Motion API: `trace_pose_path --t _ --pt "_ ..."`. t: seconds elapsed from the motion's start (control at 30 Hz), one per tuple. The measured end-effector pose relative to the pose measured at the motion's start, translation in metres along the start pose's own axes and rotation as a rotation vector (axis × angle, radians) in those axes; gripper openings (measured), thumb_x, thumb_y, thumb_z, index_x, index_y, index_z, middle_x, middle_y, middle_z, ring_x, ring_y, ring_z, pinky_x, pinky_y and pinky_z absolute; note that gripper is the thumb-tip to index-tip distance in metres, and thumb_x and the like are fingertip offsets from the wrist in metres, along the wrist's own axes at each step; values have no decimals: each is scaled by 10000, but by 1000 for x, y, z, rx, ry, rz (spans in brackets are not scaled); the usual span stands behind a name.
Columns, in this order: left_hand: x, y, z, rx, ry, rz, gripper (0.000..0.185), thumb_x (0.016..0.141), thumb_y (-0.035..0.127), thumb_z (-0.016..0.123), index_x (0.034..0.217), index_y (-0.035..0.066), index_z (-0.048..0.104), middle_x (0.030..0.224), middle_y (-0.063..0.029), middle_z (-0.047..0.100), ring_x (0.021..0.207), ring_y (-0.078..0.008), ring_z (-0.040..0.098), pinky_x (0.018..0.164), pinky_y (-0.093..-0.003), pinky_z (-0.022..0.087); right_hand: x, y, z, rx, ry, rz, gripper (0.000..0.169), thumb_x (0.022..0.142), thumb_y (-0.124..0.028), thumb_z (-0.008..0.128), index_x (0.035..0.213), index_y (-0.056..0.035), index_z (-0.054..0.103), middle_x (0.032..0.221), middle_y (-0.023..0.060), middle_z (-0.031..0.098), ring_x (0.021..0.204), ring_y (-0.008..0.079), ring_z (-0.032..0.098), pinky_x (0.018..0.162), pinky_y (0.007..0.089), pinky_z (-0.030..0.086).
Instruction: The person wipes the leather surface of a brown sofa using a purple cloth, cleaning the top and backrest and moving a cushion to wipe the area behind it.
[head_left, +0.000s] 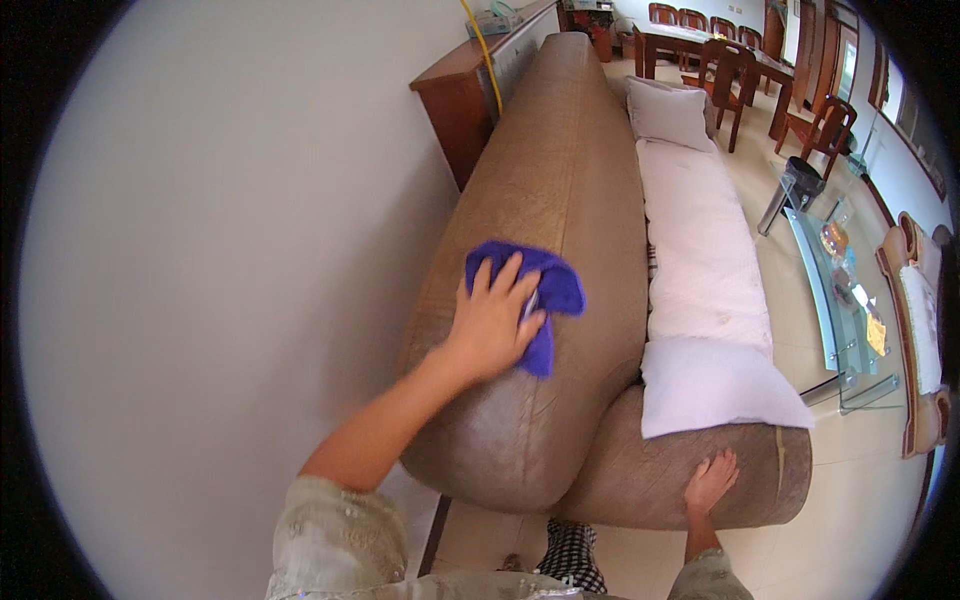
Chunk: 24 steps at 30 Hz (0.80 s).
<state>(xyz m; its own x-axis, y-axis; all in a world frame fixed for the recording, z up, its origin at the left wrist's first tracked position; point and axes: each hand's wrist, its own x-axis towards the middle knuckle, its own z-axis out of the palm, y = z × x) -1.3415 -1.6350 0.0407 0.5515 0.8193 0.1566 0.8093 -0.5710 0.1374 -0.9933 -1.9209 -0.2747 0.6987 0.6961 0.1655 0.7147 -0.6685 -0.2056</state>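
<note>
My left hand (491, 322) presses a purple cloth (562, 285) flat against the top of a brown leather sofa backrest (559, 172). Its fingers are spread over the cloth, and part of the cloth is hidden under the palm. A small pale strip shows between thumb and forefinger; I cannot tell what it is. Lower right, my right hand (712, 480) rests palm down on the sofa's brown armrest (637, 457), holding nothing. Just beyond that hand, a white pillow (712, 386) lies across the seat end and the armrest.
White padding (705, 240) covers the seat, with another pillow (667, 112) at its far end. A glass coffee table (840, 300) bearing small items stands to the right, near a black bin (804, 180). A white wall (225, 262) and wooden cabinet (457, 97) border the left.
</note>
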Motion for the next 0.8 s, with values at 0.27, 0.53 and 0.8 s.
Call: trace_pose_path --t 0.27,0.53,0.8 --pt "-182 -6 5 -11 168 -105 558 870 336 588 1362 111 449 1522 -147 234 1268 -530 299 996 -660 252 -3 -4 2 49 63 30 350 914 -197 485 1188 16 531 1364 172 450 1326 337 337 1128 492 198" --pt "-23 -65 6 -57 133 -209 612 900 459 523 1397 121 411 1509 -141 280 1334 -485 257 1027 -625 280 -1 4 3 45 22 32 370 903 -190 489 1207 20 515 1385 176 427 1340 337 316 1132 498 186" --pt "172 -162 47 -59 103 -439 685 890 557 467 1433 151 370 1426 -207 381 1272 -455 386 1059 -503 323 -1 3 1 26 -70 58 359 942 -203 443 1218 18 510 1414 174 397 1365 332 290 1138 503 174"
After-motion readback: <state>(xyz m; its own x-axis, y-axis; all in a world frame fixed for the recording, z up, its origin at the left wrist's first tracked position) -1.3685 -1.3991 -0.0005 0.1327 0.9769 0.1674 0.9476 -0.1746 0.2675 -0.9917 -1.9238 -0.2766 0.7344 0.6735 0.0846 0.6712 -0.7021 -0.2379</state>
